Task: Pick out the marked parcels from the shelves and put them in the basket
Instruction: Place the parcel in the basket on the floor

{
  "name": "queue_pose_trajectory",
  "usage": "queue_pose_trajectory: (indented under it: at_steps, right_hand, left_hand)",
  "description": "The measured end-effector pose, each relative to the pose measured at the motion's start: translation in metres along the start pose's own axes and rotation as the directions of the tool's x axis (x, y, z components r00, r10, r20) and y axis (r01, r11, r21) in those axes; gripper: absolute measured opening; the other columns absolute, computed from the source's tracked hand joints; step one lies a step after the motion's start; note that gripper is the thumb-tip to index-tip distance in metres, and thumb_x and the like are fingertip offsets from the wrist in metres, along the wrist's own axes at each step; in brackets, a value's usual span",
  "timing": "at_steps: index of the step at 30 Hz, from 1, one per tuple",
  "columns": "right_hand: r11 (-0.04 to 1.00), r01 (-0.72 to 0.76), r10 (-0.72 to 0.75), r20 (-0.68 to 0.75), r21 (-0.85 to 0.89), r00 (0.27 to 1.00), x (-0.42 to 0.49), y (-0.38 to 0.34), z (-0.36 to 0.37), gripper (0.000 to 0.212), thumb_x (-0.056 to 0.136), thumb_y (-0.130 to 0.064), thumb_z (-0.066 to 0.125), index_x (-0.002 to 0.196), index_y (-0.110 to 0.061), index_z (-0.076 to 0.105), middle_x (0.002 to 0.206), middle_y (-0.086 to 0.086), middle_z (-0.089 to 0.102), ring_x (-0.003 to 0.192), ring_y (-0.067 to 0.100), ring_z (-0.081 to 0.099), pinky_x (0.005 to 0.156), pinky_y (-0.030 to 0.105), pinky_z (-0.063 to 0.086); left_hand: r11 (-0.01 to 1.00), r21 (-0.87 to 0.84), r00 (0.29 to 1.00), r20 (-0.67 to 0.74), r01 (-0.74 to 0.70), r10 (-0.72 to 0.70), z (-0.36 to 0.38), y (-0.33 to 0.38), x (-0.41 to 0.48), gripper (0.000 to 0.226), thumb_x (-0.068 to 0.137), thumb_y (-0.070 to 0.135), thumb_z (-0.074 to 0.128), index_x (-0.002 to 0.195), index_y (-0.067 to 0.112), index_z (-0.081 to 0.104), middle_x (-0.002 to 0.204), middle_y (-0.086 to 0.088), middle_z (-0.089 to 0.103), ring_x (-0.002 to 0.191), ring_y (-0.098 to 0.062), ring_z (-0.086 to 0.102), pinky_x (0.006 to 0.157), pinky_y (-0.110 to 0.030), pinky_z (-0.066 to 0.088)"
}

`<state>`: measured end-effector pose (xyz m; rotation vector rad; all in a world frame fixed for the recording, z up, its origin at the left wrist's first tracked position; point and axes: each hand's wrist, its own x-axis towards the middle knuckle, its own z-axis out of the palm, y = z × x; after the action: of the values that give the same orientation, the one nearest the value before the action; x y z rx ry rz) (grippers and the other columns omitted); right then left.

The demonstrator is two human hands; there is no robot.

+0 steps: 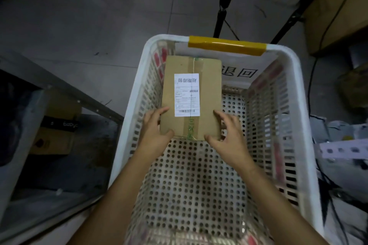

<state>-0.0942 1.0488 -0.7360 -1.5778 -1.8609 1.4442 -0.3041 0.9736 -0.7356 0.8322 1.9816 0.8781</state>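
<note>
- Our left hand (157, 131) holds the cardboard parcel (209, 89) at its near left corner, thumb on the top face and fingers along the side.
- Our right hand (227, 135) clasps the near right corner, fingers curled round the edge.
- The parcel, white label (186, 94) up, sits inside the white basket (300, 105), toward its far left.
- A metal shelf (59, 87) stands left of the basket.

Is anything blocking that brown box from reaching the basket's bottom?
Nothing visible does. The brown cardboard parcel, held by the left hand and right hand, is inside the white perforated plastic basket; its visible floor is bare, though the patch beneath the parcel is hidden.
</note>
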Motion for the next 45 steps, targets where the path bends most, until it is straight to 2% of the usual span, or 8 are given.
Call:
queue_pose_trajectory:
  at_steps: [3, 8, 15, 25, 28, 30, 35, 45]
  right_hand:
    - [1.000, -0.005, 0.005, 0.024, -0.018, 1.000, 0.001, 0.000, 0.004, 0.067, 0.086, -0.021, 0.075, 0.144, -0.031, 0.043, 0.125, -0.018, 0.033, 0.112, -0.012, 0.044, 0.094, 0.026, 0.055]
    - [0.999, -0.022, 0.023, 0.024, -0.024, 0.999, 0.012, -0.001, 0.005, 0.068, 0.087, -0.020, 0.075, 0.146, -0.028, 0.042, 0.125, -0.017, 0.034, 0.107, -0.018, 0.042, 0.079, -0.004, 0.040]
    - [1.000, -0.021, 0.021, 0.008, 0.001, 1.000, 0.013, 0.012, 0.017, 0.068, 0.086, -0.017, 0.075, 0.145, -0.027, 0.042, 0.128, -0.014, 0.031, 0.115, -0.001, 0.041, 0.085, 0.002, 0.045]
    - [0.999, -0.036, 0.036, 0.047, -0.011, 0.998, 0.013, 0.014, 0.012, 0.066, 0.087, -0.024, 0.074, 0.145, -0.029, 0.043, 0.135, -0.015, 0.037, 0.122, 0.004, 0.044, 0.102, 0.036, 0.051]
    - [0.991, -0.041, 0.055, 0.107, -0.125, 0.993, 0.011, -0.001, 0.001, 0.060, 0.090, -0.031, 0.070, 0.145, -0.025, 0.044, 0.139, -0.008, 0.042, 0.120, 0.005, 0.044, 0.101, 0.024, 0.045]
    - [0.975, -0.035, 0.070, 0.157, -0.221, 0.985, 0.007, -0.018, -0.009, 0.056, 0.094, -0.033, 0.064, 0.145, -0.024, 0.044, 0.143, -0.002, 0.044, 0.120, 0.010, 0.046, 0.090, 0.013, 0.042]
    - [0.938, 0.008, 0.060, 0.185, -0.347, 0.981, -0.021, -0.086, -0.042, 0.057, 0.096, -0.034, 0.060, 0.148, -0.024, 0.040, 0.148, 0.003, 0.047, 0.127, 0.020, 0.051, 0.098, 0.032, 0.045]
    - [0.810, 0.276, -0.222, 0.166, -0.517, 0.961, -0.149, -0.295, -0.123, 0.056, 0.094, -0.044, 0.060, 0.144, -0.026, 0.044, 0.143, -0.002, 0.052, 0.128, 0.018, 0.053, 0.102, 0.041, 0.048]
  left_hand:
    - [0.999, 0.026, 1.000, -0.002, 0.027, -0.027, -0.001, -0.006, -0.005, 0.062, 0.087, 0.003, 0.068, 0.137, 0.034, 0.050, 0.130, 0.010, 0.035, 0.120, -0.011, 0.048, 0.100, -0.020, 0.044]
    - [0.997, 0.054, 0.998, -0.021, 0.058, -0.057, 0.002, -0.007, 0.000, 0.060, 0.090, 0.009, 0.068, 0.140, 0.035, 0.047, 0.131, 0.010, 0.035, 0.119, -0.010, 0.046, 0.105, -0.028, 0.043]
    - [0.987, 0.155, 0.998, -0.046, 0.041, -0.034, 0.009, -0.020, 0.006, 0.063, 0.091, 0.017, 0.066, 0.142, 0.044, 0.041, 0.141, 0.009, 0.034, 0.127, -0.014, 0.045, 0.109, -0.043, 0.044]
    - [0.974, 0.222, 0.999, -0.024, 0.052, -0.048, 0.006, -0.015, 0.004, 0.057, 0.094, 0.017, 0.060, 0.145, 0.036, 0.042, 0.145, 0.004, 0.033, 0.127, -0.015, 0.043, 0.107, -0.030, 0.040]
    - [0.959, 0.278, 0.997, 0.027, 0.059, -0.069, -0.006, -0.002, -0.003, 0.053, 0.096, 0.020, 0.060, 0.145, 0.030, 0.044, 0.147, 0.001, 0.036, 0.122, -0.015, 0.047, 0.104, -0.029, 0.042]
    - [0.953, 0.302, 0.997, 0.056, 0.036, -0.055, -0.017, 0.013, -0.012, 0.052, 0.095, 0.019, 0.061, 0.144, 0.025, 0.046, 0.146, -0.002, 0.041, 0.126, -0.018, 0.048, 0.109, -0.032, 0.039]
    - [0.883, 0.463, 0.993, 0.111, -0.079, 0.031, -0.053, 0.073, -0.048, 0.050, 0.096, 0.030, 0.059, 0.144, 0.026, 0.045, 0.140, -0.004, 0.048, 0.116, -0.022, 0.055, 0.095, -0.031, 0.046]
    - [0.728, 0.661, 0.973, 0.016, -0.184, 0.231, -0.195, 0.229, -0.187, 0.049, 0.097, 0.038, 0.052, 0.144, 0.029, 0.044, 0.138, -0.004, 0.051, 0.114, -0.024, 0.057, 0.087, -0.036, 0.047]
